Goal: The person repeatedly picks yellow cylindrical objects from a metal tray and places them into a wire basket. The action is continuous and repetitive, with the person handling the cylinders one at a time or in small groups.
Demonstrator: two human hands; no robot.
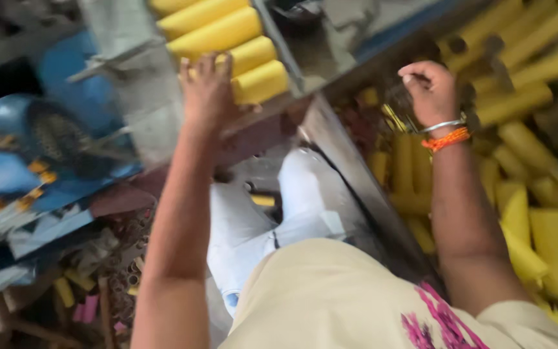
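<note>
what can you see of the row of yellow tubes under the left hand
The row of tubes holds about five plain yellow cylinders, cardboard or plastic by the look, lying side by side in a grey tray on the machine. They run slantwise toward the upper left, blurred. The left hand rests palm down on the nearest ones, fingers spread over their ends. The top of the row is cut off by the frame.

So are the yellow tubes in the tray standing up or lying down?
Lying down: the yellow tubes lie stacked on their sides in the tray, left hand resting on them.
</note>
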